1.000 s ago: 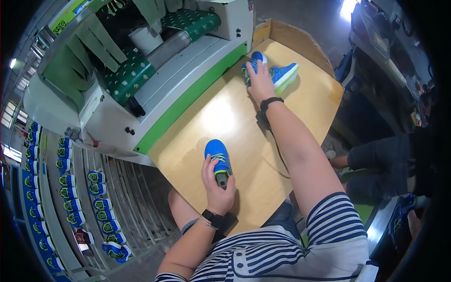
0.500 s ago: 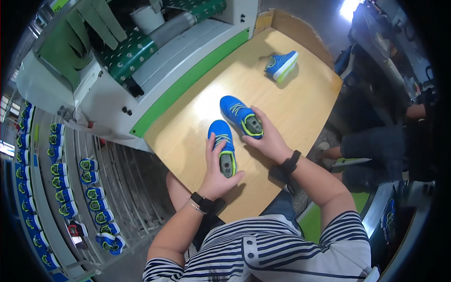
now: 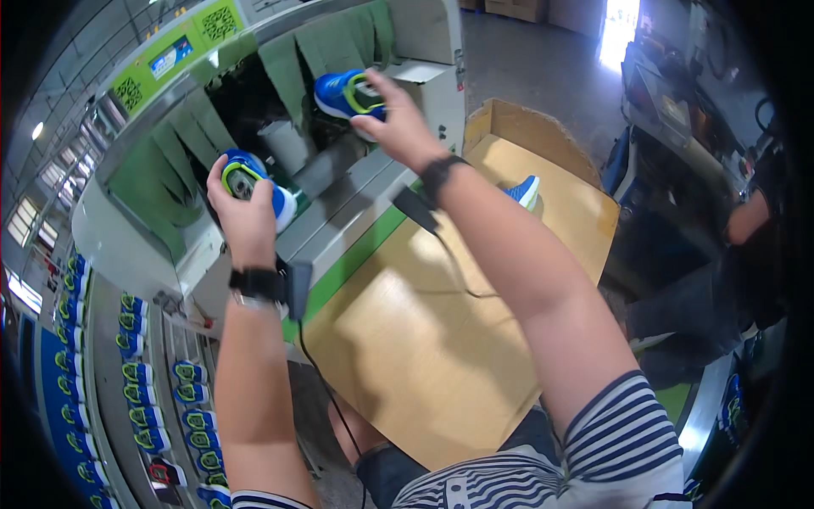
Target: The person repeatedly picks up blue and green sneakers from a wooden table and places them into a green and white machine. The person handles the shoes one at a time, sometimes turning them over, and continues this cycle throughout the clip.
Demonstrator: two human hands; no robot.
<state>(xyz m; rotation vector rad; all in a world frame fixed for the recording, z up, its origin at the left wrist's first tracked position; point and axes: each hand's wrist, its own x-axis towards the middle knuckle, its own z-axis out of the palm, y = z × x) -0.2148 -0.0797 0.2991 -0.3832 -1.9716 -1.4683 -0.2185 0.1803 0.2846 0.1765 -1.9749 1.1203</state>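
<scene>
My left hand (image 3: 240, 210) is closed around a blue sneaker (image 3: 245, 159) with a lime-edged collar and white sole. A second sneaker (image 3: 334, 90) of the same kind is gripped by its heel end in my right hand (image 3: 398, 123). Both shoes are held up in front of a machine (image 3: 365, 182) with green hanging strips and a dark opening. A dark insert fills the collar of the left sneaker. Beyond my right forearm, another blue sneaker (image 3: 527, 190) rests on the wooden board, partly hidden by the arm.
The light wooden board (image 3: 424, 339) lies below my arms, with a cardboard edge (image 3: 543, 131) at its far side. Racks (image 3: 110, 424) with rows of blue sneakers stand at the left. Another person (image 3: 721, 271) is at the right. A cable (image 3: 318, 365) hangs from my left wrist.
Both hands have lifted the two sneakers off the wooden board and carried them forward and left to the machine's opening. The view has tilted up. The third sneaker remains on the board.
</scene>
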